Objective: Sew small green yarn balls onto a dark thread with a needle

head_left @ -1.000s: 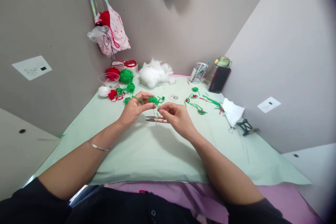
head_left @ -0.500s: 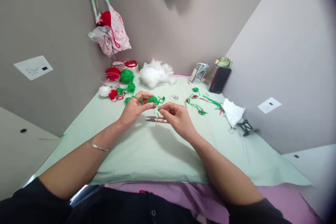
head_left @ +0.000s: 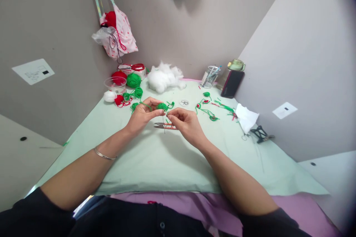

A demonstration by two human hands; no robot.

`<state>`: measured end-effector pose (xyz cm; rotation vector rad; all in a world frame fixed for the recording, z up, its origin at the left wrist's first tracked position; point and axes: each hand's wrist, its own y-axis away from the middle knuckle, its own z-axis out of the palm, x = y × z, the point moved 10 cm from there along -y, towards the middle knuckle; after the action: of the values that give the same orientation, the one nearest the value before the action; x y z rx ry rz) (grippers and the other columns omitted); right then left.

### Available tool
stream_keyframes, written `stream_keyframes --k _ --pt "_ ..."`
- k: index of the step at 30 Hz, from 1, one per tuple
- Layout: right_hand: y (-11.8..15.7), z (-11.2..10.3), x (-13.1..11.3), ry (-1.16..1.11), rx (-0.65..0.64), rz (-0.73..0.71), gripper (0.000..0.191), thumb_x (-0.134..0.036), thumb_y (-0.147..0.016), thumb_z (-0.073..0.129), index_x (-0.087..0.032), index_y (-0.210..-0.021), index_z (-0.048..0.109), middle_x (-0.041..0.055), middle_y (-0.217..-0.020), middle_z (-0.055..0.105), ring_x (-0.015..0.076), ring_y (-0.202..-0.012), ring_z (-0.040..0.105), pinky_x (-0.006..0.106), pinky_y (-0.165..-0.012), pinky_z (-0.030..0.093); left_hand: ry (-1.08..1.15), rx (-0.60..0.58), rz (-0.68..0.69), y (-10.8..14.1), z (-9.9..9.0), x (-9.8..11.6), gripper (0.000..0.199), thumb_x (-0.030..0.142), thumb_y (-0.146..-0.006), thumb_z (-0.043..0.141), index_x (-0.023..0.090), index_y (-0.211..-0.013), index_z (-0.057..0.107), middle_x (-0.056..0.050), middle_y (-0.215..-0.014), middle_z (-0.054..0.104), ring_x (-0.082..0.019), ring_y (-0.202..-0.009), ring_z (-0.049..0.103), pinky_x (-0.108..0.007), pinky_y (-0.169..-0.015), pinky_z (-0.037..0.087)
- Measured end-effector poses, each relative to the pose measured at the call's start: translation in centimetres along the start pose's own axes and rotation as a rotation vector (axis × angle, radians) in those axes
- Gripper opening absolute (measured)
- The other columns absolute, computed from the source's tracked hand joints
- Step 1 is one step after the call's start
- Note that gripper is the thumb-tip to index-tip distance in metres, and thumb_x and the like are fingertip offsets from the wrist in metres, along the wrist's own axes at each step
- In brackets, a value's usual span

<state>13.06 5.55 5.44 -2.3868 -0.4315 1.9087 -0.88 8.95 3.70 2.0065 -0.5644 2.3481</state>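
Observation:
Between the thumb and fingers of my left hand [head_left: 143, 116] is a small green crochet piece [head_left: 162, 107]. My right hand [head_left: 185, 120] is pinched close beside it, its fingertips at the piece's right edge; what they grip is too small to make out. A dark thread [head_left: 163, 120] hangs down from the crochet piece. Orange-handled thread snips [head_left: 164, 125] show below the fingertips, blades pointing left, their handle end hidden behind my right hand. Green yarn runs over my left hand toward the yarn at the left.
White stuffing [head_left: 164, 77] sits at the back. Left of it are a green yarn ball [head_left: 134, 80] and a clear tub [head_left: 115, 84]. Crocheted pieces and yarn scraps [head_left: 213, 118] lie to the right, near a plastic cup [head_left: 210, 77], a phone [head_left: 233, 84] and a black stand [head_left: 261, 134].
Both hands keep nearly the same place and grip. The whole view has shifted very slightly.

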Motion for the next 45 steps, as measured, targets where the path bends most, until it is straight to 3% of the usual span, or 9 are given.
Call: stream_keyframes --k 9,19,29,39,45 --pt "0.0 0.2 -0.3 -0.03 0.014 -0.089 0.019 -0.035 -0.084 0.063 -0.016 -0.082 0.065 -0.0027 -0.062 0.051 0.0098 -0.057 0.043 0.024 -0.053 0.036 0.189 -0.038 -0.037 0.4 1.2 -0.1 0.024 0.03 -0.077 0.078 0.019 -0.091 0.063 0.0 -0.089 0.066 -0.015 -0.083 0.065 -0.04 -0.09 0.055" --pt "0.4 0.1 -1.0 0.018 0.088 -0.188 0.02 -0.037 -0.086 0.062 -0.018 -0.082 0.065 0.0016 -0.074 0.062 0.0116 -0.061 0.051 0.025 -0.055 0.044 0.18 -0.019 -0.025 0.6 1.4 0.4 0.026 0.031 -0.074 0.079 0.018 -0.089 0.062 0.001 -0.083 0.064 -0.014 -0.081 0.063 -0.04 -0.089 0.057" --pt "0.0 0.2 -0.2 -0.021 -0.037 -0.036 0.023 -0.035 -0.084 0.062 -0.016 -0.094 0.07 -0.0035 -0.06 0.045 0.0099 -0.056 0.038 0.023 -0.051 0.035 0.11 0.013 -0.007 0.6 0.8 0.2 0.029 0.031 -0.076 0.079 0.021 -0.101 0.068 0.001 -0.086 0.065 -0.016 -0.083 0.068 -0.037 -0.091 0.055" --pt "0.2 0.1 -0.4 -0.032 0.108 -0.123 0.019 -0.035 -0.084 0.062 -0.018 -0.077 0.059 -0.0016 -0.067 0.056 0.0103 -0.058 0.048 0.023 -0.052 0.041 0.115 0.031 -0.009 0.7 1.1 -0.3 0.026 0.032 -0.073 0.08 0.02 -0.094 0.07 0.0 -0.09 0.064 -0.014 -0.082 0.063 -0.03 -0.082 0.055" --pt "-0.6 0.2 1.2 -0.147 0.039 -0.018 0.021 -0.035 -0.08 0.067 -0.019 -0.08 0.054 -0.0048 -0.061 0.054 0.0091 -0.053 0.051 0.022 -0.05 0.044 -0.015 0.057 0.052 0.6 0.7 0.1 0.028 0.035 -0.075 0.078 0.018 -0.096 0.069 0.0 -0.085 0.06 -0.013 -0.079 0.058 -0.028 -0.078 0.054"
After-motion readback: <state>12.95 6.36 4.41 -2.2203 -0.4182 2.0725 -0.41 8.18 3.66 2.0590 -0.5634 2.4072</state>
